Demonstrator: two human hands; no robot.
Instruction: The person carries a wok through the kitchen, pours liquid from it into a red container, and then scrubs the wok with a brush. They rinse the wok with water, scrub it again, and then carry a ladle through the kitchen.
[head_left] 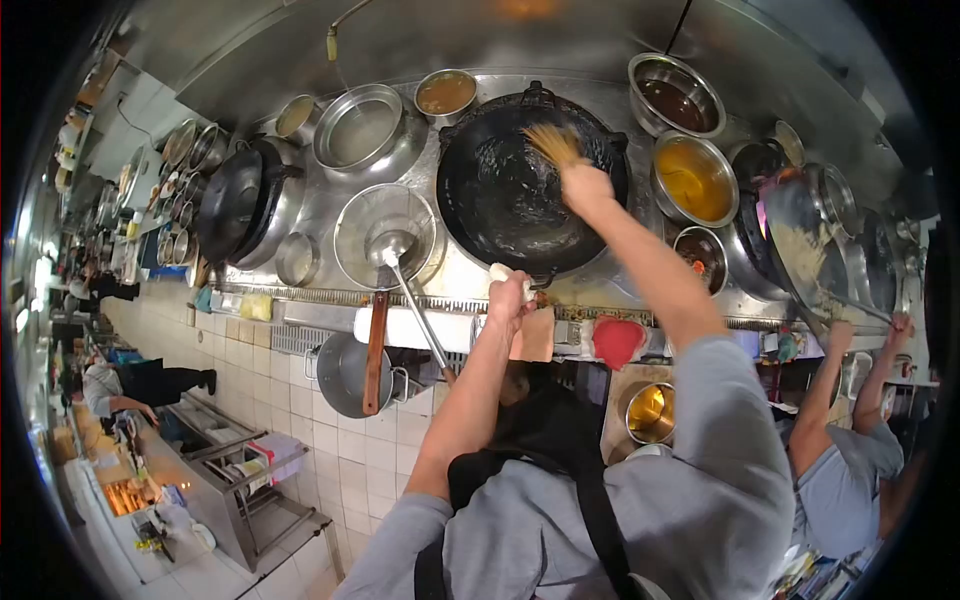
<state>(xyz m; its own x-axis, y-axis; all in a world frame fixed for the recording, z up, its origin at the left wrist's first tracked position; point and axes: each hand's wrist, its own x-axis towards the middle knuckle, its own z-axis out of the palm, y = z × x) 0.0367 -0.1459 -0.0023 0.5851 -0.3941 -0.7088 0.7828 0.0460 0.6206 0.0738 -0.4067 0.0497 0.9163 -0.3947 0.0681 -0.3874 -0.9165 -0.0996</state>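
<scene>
A large black wok (pixel 480 215) sits on the steel stove, its inside wet and shiny. My right hand (pixel 586 188) is closed on a bundled bamboo brush (pixel 553 145), whose bristles spread over the upper right part of the wok. At the wok's front rim, my left hand (pixel 508 297) is wrapped round a pale cloth (pixel 499 272) beside the near handle. Left of the wok, a metal ladle (pixel 391 247) lies across a round wire strainer (pixel 350 235) with a wooden handle.
Pots of yellow liquid (pixel 694 180) and dark liquid (pixel 677 102) stand right of the wok. A steel pot (pixel 357 128) and a bowl of brown liquid (pixel 446 93) are behind. A co-worker (pixel 845 480) works at another wok, far right; another person (pixel 130 385) stands left.
</scene>
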